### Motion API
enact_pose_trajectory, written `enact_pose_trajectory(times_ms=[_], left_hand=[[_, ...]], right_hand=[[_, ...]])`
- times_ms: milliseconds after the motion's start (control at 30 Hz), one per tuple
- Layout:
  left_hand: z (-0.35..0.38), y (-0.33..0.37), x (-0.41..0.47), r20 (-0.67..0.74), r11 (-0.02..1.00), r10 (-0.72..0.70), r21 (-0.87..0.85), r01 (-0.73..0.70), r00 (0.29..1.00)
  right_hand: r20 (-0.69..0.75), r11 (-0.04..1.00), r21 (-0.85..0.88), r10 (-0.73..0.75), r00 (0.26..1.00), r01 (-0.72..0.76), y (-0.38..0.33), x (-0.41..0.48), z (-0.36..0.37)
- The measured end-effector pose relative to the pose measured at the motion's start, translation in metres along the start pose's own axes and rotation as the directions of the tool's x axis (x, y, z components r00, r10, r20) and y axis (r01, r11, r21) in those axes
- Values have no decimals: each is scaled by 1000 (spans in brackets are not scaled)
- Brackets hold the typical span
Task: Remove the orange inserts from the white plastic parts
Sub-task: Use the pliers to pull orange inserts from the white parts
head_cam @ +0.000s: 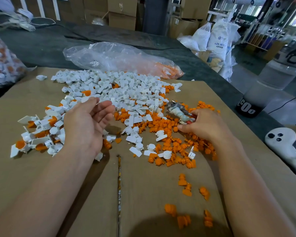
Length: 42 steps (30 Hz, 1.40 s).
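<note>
Lying spread across a flattened sheet of cardboard [143, 185], a wide heap of white plastic parts [120, 86] is seen from above, through a camera worn on the head. To its right and nearer the viewer, loose orange inserts [171, 142] are scattered in a thick patch, with a few stragglers lying apart close to the bottom edge. At the left of the sheet, several white parts with orange inserts seated in them [39, 134] are gathered.

The left hand [87, 124] is held just above the white heap, palm turned inward, its fingers relaxed, slightly bent and a little apart; nothing is held in it. The right hand [203, 124] is lowered onto the orange patch, its fingers curled round the red handles of a small metal tool [179, 111], part of which is wrapped in pale cloth or tape. Whether the tool's tip touches a part cannot be told.

Behind the cardboard, a clear plastic bag [113, 57] is laid on its side on a dark surface, with orange pieces showing at its right end. White sacks [217, 40] are stood further back on the right.
</note>
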State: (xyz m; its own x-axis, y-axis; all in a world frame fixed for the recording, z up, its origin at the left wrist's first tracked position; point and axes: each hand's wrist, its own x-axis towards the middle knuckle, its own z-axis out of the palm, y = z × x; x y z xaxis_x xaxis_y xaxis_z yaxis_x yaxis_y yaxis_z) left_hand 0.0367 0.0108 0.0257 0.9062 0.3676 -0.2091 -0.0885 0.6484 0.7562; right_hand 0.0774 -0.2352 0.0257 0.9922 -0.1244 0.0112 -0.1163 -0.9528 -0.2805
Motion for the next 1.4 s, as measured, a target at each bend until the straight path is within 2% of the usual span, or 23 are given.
enact_pose_trajectory(times_ms=[200, 367, 467, 533, 567, 633, 667, 700, 733, 767, 833, 867, 933, 1033, 1100, 1167, 1233, 1300, 1400], left_hand=[[-3, 6, 6, -131, 965, -44, -262, 9, 990], [-5, 9, 6, -232, 936, -21, -345, -62, 972], [-6, 9, 5, -230, 933, -11, -352, -73, 973], [-6, 10, 4, -206, 957, 14, -281, -73, 978], [-4, 10, 4, -187, 980, 53, -179, -87, 981], [-2, 7, 0, -92, 968, 193, 183, -174, 977], [-1, 4, -3, 3, 873, 278, 416, -254, 961], [-1, -1, -5, 132, 709, 344, 612, -349, 930], [-1, -6, -7, 264, 520, 363, 738, -429, 894], [-2, -10, -8, 365, 354, 340, 804, -477, 867], [-5, -17, -8, 500, 120, 246, 834, -538, 830], [-6, -19, -7, 548, 27, 188, 826, -562, 815], [-8, -22, -6, 608, -91, 96, 794, -601, 788], [-9, -23, -6, 636, -191, 38, 762, -619, 771], [-10, -22, -6, 630, -205, 44, 765, -610, 775], [-10, -23, -5, 623, -209, 48, 771, -602, 781], [-10, -24, -4, 616, -227, 50, 774, -592, 786], [-9, -23, -4, 609, -198, 88, 786, -586, 788], [-6, -22, -5, 588, -68, 195, 807, -587, 785]], right_hand=[[31, 1000, -17, -3, 1000, 4, 0, -1, 0], [62, 1000, -13, 2, 998, -1, 0, -1, 0], [81, 1000, -6, 5, 997, -4, 2, 0, 0], [91, 1000, -9, 1, 996, 0, 2, 1, 0], [95, 1000, -14, -2, 996, 4, 2, 1, 1], [101, 1000, -17, -9, 995, 11, 1, 1, 1], [104, 1000, -18, -13, 995, 15, 1, 1, 1], [103, 999, -23, -20, 994, 22, 1, 0, 1], [101, 999, -30, -26, 995, 29, 1, 0, 1], [101, 999, -37, -29, 994, 33, 1, 0, 0], [104, 998, -48, -28, 994, 33, 0, -1, 0], [105, 998, -52, -28, 994, 33, 0, -2, -1], [103, 998, -54, -28, 994, 33, 0, -3, -1], [97, 999, -44, -23, 995, 27, -1, -3, -2], [60, 999, -21, -37, 998, 38, -4, -4, -3], [-67, 993, 51, -101, 993, 105, -10, -8, -4], [-199, 955, 153, -222, 955, 254, -21, -15, -5], [-226, 899, 188, -352, 908, 395, -35, -23, -2], [-99, 859, 126, -487, 868, 496, -50, -29, 9]])
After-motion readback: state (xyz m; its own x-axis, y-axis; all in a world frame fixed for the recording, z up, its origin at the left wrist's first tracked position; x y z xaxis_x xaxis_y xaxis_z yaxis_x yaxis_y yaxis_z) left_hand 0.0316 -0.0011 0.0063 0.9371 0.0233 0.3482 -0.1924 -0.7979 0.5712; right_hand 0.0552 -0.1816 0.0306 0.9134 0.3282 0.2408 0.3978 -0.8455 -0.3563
